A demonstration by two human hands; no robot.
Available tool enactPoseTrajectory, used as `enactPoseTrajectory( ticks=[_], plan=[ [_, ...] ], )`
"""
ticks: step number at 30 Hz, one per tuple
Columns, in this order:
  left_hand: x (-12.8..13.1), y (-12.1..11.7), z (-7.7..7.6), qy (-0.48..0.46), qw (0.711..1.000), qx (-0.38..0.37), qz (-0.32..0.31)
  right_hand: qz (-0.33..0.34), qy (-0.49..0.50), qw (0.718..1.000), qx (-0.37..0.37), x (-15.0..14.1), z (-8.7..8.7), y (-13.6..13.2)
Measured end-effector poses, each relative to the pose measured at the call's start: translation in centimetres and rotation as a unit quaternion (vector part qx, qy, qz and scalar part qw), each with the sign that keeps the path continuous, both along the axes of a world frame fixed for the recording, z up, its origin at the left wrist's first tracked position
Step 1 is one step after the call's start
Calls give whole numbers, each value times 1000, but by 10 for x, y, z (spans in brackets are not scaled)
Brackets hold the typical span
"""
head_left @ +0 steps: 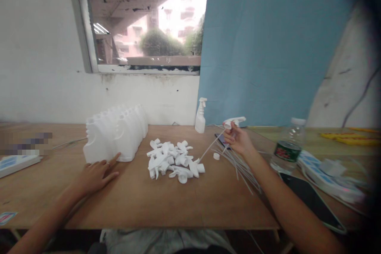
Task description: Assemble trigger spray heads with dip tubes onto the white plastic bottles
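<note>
In my right hand [239, 141] is a white trigger sprayer [236, 120], held up above the table with a thin dip tube [211, 145] slanting down to the left from it. My left hand [97, 176] lies flat with fingers spread on the tabletop, its fingertips at the base of the front white bottles [123, 141]. Those bottles stand upright in rows and have no sprayers on them. Between my hands lies a heap of loose white trigger sprayers [169, 158]. Below my right hand a bundle of thin white tubes [241, 168] rests beside a small white cap [216, 156].
One spray bottle [200, 117] with its sprayer on stands by the wall. To the right are a clear water bottle [288, 147], a dark phone [311, 198] and a power strip [327, 176]. Another power strip [19, 162] lies at the far left of the wooden table [166, 210].
</note>
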State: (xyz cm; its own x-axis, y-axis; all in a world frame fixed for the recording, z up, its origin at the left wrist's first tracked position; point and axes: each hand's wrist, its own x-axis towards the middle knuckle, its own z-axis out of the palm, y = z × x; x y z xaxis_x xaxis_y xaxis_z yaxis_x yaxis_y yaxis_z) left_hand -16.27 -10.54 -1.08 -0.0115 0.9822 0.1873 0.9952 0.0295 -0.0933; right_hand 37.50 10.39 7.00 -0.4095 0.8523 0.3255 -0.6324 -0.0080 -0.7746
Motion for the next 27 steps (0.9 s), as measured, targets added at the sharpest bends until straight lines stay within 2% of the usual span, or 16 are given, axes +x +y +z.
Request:
enactPoseTrajectory(
  ticks=[8,12,16,21,24,27],
  plan=[
    [1,6,2,8,1000,-3,7,-28,-3,1000,-1,0,2,1],
    [20,6,14,19,999,36,-11,-42,-4,999,-6,2,10,0],
    [68,10,35,-9,989,74,-125,-37,-9,999,-3,14,27,2],
    [148,21,54,4,936,159,-314,-36,-74,996,-29,35,53,12],
    [191,28,53,48,892,182,-411,-40,-122,990,-51,39,63,16],
    [219,39,42,67,853,201,-477,-45,-172,981,-72,38,65,17]
  ],
)
